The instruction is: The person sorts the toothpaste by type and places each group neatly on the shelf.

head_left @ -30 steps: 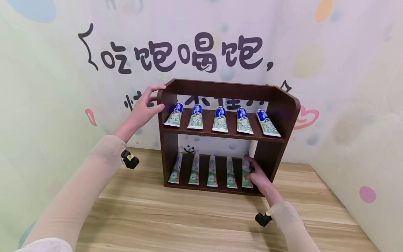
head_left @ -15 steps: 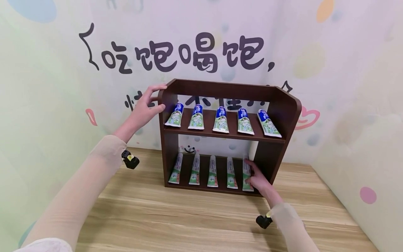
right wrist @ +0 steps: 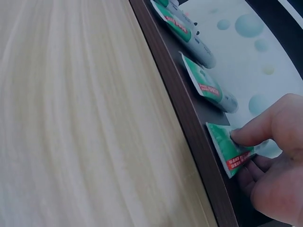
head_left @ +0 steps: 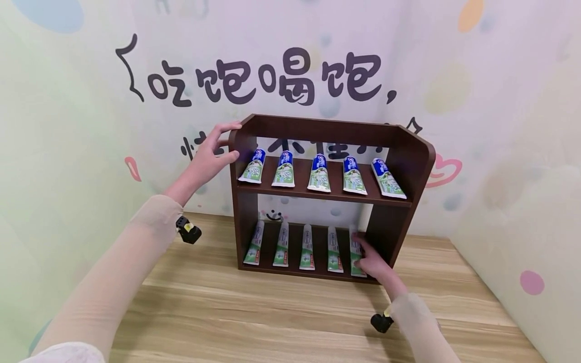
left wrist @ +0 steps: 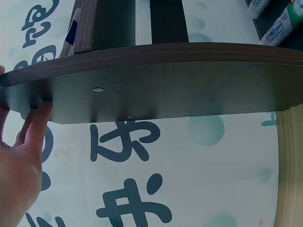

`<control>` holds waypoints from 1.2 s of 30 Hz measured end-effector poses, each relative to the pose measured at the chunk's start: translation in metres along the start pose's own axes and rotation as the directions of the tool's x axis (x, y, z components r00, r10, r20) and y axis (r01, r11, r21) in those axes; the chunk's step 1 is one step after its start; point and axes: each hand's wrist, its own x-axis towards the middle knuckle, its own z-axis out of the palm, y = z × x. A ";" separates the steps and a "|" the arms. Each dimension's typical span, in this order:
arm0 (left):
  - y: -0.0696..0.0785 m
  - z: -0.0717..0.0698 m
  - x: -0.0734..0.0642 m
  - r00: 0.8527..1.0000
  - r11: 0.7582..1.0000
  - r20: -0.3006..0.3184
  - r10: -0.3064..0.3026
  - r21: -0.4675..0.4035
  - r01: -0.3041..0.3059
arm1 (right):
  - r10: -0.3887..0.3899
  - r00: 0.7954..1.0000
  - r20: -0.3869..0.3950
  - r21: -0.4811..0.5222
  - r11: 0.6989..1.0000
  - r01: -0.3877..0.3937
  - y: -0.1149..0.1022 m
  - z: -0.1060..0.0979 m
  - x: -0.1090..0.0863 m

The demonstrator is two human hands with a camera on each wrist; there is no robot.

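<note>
A dark brown two-tier shelf (head_left: 322,124) stands on the wooden table. My left hand (head_left: 208,157) grips its left side panel near the top, the thumb at the front edge; in the left wrist view other fingers (left wrist: 39,125) press on the panel's outer face. At the right end of the lower tier, my right hand (head_left: 375,263) holds a green and white toothpaste tube (right wrist: 222,137), thumb on its face and the other fingers at its far side. The tube lies on the lower board, its flat end towards the front edge.
Several more green and white tubes (head_left: 307,249) lie in a row on the lower tier. Above them, several blue and green toothpaste tubes (head_left: 319,174) line the upper tier. A printed backdrop (head_left: 281,30) hangs behind the table (head_left: 254,317).
My right hand has drawn the rightmost lower tube slightly forward, towards the shelf's front edge. The left hand keeps its hold on the side panel.
</note>
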 end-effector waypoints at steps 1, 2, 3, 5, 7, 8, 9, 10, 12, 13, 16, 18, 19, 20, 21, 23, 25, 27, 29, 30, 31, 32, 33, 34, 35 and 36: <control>0.003 0.000 -0.001 1.000 1.000 0.001 -0.002 0.001 0.002 | 0.007 1.000 -0.001 -0.016 1.000 -0.007 0.000 0.000 -0.001; 0.006 0.000 -0.002 1.000 1.000 0.002 -0.004 0.002 0.004 | 0.014 1.000 -0.001 -0.029 0.999 -0.014 -0.001 0.001 -0.002; 0.007 0.000 -0.003 1.000 1.000 0.002 -0.006 0.001 0.006 | 0.016 1.000 0.004 -0.046 0.999 -0.016 -0.001 0.001 -0.002; 0.008 0.000 -0.003 1.000 1.000 0.001 -0.008 0.002 0.008 | 0.016 1.000 0.010 -0.080 0.997 -0.015 -0.002 0.001 -0.003; 0.008 0.000 -0.003 1.000 1.000 0.002 -0.008 0.002 0.008 | 0.006 1.000 0.001 -0.124 0.992 -0.006 -0.002 0.002 -0.003; 0.008 0.001 -0.003 1.000 1.000 0.001 -0.010 0.001 0.010 | 0.004 1.000 0.001 -0.139 0.990 -0.004 -0.002 0.002 -0.003; 0.008 0.001 -0.003 1.000 1.000 0.001 -0.009 0.000 0.009 | -0.003 1.000 0.001 -0.161 0.987 0.003 -0.001 0.002 -0.003; 0.008 0.001 -0.003 1.000 1.000 0.002 -0.010 0.000 0.010 | -0.007 1.000 -0.002 -0.177 0.984 0.007 -0.001 0.002 -0.003; 0.007 0.001 -0.004 1.000 1.000 0.003 -0.009 0.002 0.009 | -0.014 1.000 -0.007 -0.202 0.979 0.013 0.000 0.002 -0.003; 0.007 0.001 -0.004 1.000 1.000 0.002 -0.007 0.003 0.007 | -0.017 1.000 -0.002 -0.205 0.979 0.017 0.000 0.002 -0.004; 0.007 0.001 -0.003 1.000 1.000 0.000 -0.003 0.007 0.003 | -0.013 1.000 -0.003 -0.204 0.979 0.012 -0.001 0.003 -0.005; 0.007 0.001 -0.003 1.000 1.000 -0.001 -0.003 0.011 0.003 | -0.012 1.000 -0.016 -0.207 0.978 0.008 -0.002 0.003 -0.005; 0.008 0.001 -0.002 1.000 1.000 -0.001 -0.004 0.013 0.004 | -0.013 1.000 -0.023 -0.211 0.977 0.008 -0.003 0.003 -0.006; 0.008 0.000 -0.002 1.000 1.000 0.000 -0.007 0.014 0.007 | -0.015 0.999 -0.030 -0.218 0.976 0.008 -0.003 0.003 -0.006; 0.008 0.000 -0.002 1.000 1.000 0.002 -0.009 0.016 0.009 | -0.016 0.999 -0.040 -0.224 0.975 0.007 -0.004 0.003 -0.007; 0.007 0.000 -0.003 1.000 1.000 0.002 -0.017 0.019 0.017 | -0.024 0.998 -0.057 -0.246 0.969 0.009 -0.004 0.005 -0.009; 0.007 0.001 -0.003 1.000 1.000 -0.002 -0.018 0.020 0.018 | -0.027 0.997 -0.070 -0.260 0.966 0.008 -0.005 0.006 -0.011; 0.007 0.001 -0.003 1.000 1.000 -0.003 -0.019 0.018 0.019 | -0.025 0.996 -0.084 -0.271 0.963 0.001 -0.006 0.008 -0.014; 0.007 0.001 -0.003 1.000 1.000 -0.004 -0.018 0.015 0.018 | -0.026 0.995 -0.092 -0.283 0.959 -0.001 -0.008 0.009 -0.017; 0.007 0.000 -0.003 1.000 1.000 -0.005 -0.016 0.010 0.016 | -0.030 0.995 -0.096 -0.294 0.956 0.001 -0.009 0.010 -0.018; 0.006 0.000 -0.003 1.000 1.000 -0.005 -0.016 0.009 0.016 | -0.041 0.994 -0.102 -0.305 0.952 0.008 -0.009 0.011 -0.019; 0.003 0.000 -0.002 1.000 1.000 -0.005 -0.015 0.008 0.015 | -0.055 0.993 -0.104 -0.318 0.948 0.019 -0.008 0.011 -0.021; -0.001 0.000 0.000 1.000 1.000 -0.006 -0.013 0.007 0.013 | -0.072 0.992 -0.104 -0.333 0.942 0.034 -0.008 0.012 -0.022; -0.005 0.000 0.001 1.000 1.000 -0.008 -0.011 0.008 0.011 | -0.088 0.991 -0.104 -0.349 0.936 0.047 -0.007 0.012 -0.022; -0.009 0.000 0.003 1.000 1.000 -0.009 -0.009 0.007 0.009 | -0.102 0.989 -0.103 -0.361 0.931 0.059 -0.006 0.013 -0.023; -0.014 0.000 0.004 1.000 1.000 -0.010 -0.006 0.011 0.006 | -0.113 0.989 -0.098 -0.369 0.927 0.069 -0.005 0.013 -0.024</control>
